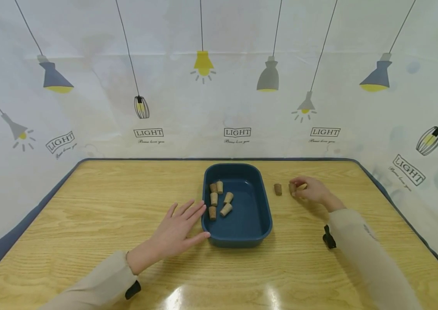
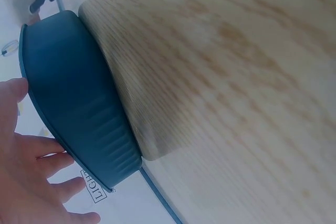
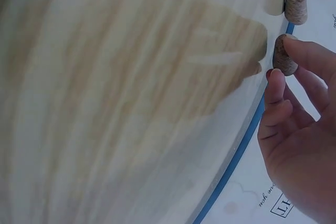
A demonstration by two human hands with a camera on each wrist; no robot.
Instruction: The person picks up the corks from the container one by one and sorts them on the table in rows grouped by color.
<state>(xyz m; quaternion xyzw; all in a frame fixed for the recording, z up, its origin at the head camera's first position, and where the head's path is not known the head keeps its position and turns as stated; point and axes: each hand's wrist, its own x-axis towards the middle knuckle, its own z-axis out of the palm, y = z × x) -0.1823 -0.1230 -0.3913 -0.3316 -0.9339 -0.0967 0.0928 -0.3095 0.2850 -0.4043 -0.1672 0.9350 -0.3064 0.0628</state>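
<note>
A deep blue plastic tub (image 1: 265, 228) stands on the wooden table with several tapered cork stoppers (image 1: 214, 199) lying inside, mostly toward its left side. My left hand (image 1: 178, 230), fingers straight and spread, rests at the tub's left rim; in the left wrist view its thumb and fingertips lie along that rim. To the right of the tub my right hand (image 1: 312, 189) pinches a cork stopper (image 3: 284, 56) between thumb and fingers, low over the tabletop. Another cork stopper (image 1: 278, 189) stands on the table between that one and the tub.
The light wooden table (image 1: 106, 202) extends to both sides of the tub. A white backdrop (image 1: 180, 99) printed with hanging lamps rises along its back and sides. Dark straps (image 1: 329, 237) hang at both sleeves.
</note>
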